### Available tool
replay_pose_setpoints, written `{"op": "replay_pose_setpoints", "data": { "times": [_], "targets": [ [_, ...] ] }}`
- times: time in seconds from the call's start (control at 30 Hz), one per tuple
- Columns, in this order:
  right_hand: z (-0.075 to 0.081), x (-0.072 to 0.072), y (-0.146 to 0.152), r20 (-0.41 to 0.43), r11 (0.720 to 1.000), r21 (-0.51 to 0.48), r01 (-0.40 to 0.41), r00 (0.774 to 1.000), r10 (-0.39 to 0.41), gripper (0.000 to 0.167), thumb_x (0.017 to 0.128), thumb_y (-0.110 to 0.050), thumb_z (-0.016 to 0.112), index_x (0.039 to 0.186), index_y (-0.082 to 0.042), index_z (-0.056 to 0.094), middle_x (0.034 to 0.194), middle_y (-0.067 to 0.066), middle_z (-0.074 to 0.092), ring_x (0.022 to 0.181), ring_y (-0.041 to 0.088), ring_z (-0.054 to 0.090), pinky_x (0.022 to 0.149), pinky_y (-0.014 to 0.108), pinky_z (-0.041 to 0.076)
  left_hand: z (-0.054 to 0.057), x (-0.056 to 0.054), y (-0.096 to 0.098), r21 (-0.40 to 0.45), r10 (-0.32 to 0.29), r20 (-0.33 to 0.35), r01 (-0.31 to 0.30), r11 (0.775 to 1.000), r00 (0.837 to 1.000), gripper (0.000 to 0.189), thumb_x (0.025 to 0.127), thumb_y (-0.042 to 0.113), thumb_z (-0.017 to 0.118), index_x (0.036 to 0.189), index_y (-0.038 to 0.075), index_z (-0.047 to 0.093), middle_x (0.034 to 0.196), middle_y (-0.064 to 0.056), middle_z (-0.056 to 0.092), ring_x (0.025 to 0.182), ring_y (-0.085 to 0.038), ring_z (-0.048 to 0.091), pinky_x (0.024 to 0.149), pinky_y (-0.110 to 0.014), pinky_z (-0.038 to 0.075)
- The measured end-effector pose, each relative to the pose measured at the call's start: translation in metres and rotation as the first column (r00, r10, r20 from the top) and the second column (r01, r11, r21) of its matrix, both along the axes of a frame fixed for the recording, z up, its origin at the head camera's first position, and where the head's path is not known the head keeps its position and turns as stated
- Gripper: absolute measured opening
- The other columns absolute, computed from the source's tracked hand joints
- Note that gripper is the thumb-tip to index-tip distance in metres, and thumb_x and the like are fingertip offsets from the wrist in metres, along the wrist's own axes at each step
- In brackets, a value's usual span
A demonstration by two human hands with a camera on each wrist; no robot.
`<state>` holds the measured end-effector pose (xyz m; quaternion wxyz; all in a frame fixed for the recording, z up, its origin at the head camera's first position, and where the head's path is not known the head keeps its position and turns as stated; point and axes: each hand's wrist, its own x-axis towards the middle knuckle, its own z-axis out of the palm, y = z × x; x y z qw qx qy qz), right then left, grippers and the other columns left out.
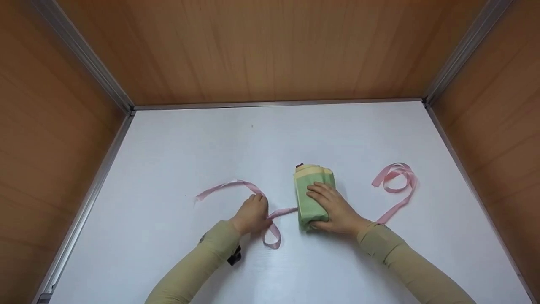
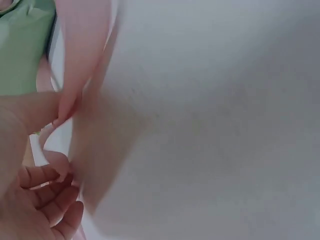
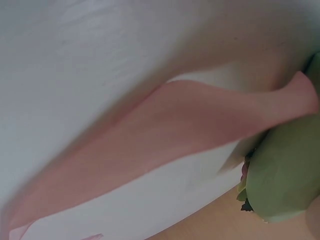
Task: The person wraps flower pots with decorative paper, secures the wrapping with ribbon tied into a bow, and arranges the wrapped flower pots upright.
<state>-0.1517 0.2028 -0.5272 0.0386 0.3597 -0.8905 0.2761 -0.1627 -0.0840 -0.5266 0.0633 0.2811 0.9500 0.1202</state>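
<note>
Left hand: the left hand (image 1: 252, 215) pinches a pink ribbon (image 1: 283, 212); a small loop hangs just beside it.
Right hand: the right hand (image 1: 337, 211) holds a green-wrapped bundle (image 1: 310, 204), fingers across its upper face, thumb at the near end.
Bundle: lies on the white tabletop (image 1: 190, 139), between the hands; a pale yellow band (image 1: 314, 170) edges its far end.
Ribbon: reaches the bundle's left side; another pink stretch (image 1: 407, 198) curls beyond the right wrist; any link between them is hidden.
Backdrop: wood-grain panels (image 1: 270, 50) on three sides; olive sleeves (image 1: 198, 266) on both arms.
</note>
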Motion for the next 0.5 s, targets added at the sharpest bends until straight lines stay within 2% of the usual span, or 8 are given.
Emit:
{"op": "replay_pose_setpoints", "data": {
  "times": [0.1, 0.2, 0.3, 0.4, 0.5],
  "targets": [
    [0.0, 0.0, -0.001, -0.019, 1.0, -0.007, -0.004, 1.0, 0.004, 0.08, 0.073, -0.033, 0.081, 0.139, -0.008, 0.043, 0.145, 0.006, 0.04, 0.138, 0.03, 0.03, 0.112, 0.049, 0.024, 0.002, -0.003, -0.006, 0.071, -0.011, 0.02, 0.01, 0.997, 1.0, 0.021, 0.077, 0.011, 0.073, 0.08, 0.002, 0.055, 0.079, -0.01, 0.056, 0.072, -0.024, 0.052, 0.068, -0.039, 0.047],
    [0.0, 0.0, -0.001, -0.041, 1.0, -0.006, -0.008, 0.999, 0.008, 0.079, 0.073, -0.033, 0.081, 0.138, -0.007, 0.044, 0.144, 0.007, 0.041, 0.137, 0.031, 0.031, 0.112, 0.049, 0.024, 0.006, -0.004, -0.014, 0.11, 0.009, 0.068, -0.017, 0.994, 0.998, 0.014, 0.079, 0.005, 0.07, 0.076, 0.004, 0.056, 0.071, -0.006, 0.056, 0.065, -0.018, 0.05, 0.064, -0.036, 0.047],
    [0.001, 0.0, -0.001, -0.045, 1.0, -0.006, -0.008, 0.999, 0.008, 0.078, 0.073, -0.033, 0.08, 0.138, -0.007, 0.044, 0.143, 0.007, 0.041, 0.136, 0.03, 0.031, 0.112, 0.048, 0.023, 0.011, -0.005, -0.023, 0.112, 0.047, 0.1, -0.058, 0.992, 0.994, 0.01, 0.08, 0.001, 0.066, 0.075, 0.004, 0.058, 0.067, -0.003, 0.054, 0.062, -0.016, 0.045, 0.061, -0.034, 0.045],
    [0.001, 0.0, -0.001, -0.041, 1.0, -0.002, -0.007, 0.999, 0.007, 0.078, 0.074, -0.034, 0.08, 0.138, -0.007, 0.044, 0.144, 0.007, 0.041, 0.137, 0.03, 0.031, 0.111, 0.049, 0.024, 0.016, -0.005, -0.031, 0.109, 0.089, 0.146, -0.105, 0.988, 0.985, 0.009, 0.08, -0.002, 0.063, 0.074, 0.004, 0.06, 0.065, -0.001, 0.05, 0.061, -0.016, 0.042, 0.06, -0.032, 0.04],
    [0.0, 0.0, -0.001, -0.031, 1.0, 0.002, -0.006, 0.999, 0.006, 0.078, 0.075, -0.034, 0.079, 0.138, -0.007, 0.043, 0.144, 0.007, 0.041, 0.137, 0.03, 0.03, 0.112, 0.049, 0.024, 0.023, -0.006, -0.037, 0.136, 0.123, 0.222, -0.156, 0.978, 0.967, 0.008, 0.082, -0.001, 0.063, 0.075, 0.003, 0.062, 0.065, 0.0, 0.049, 0.061, -0.016, 0.042, 0.059, -0.03, 0.038]
  ]
}}
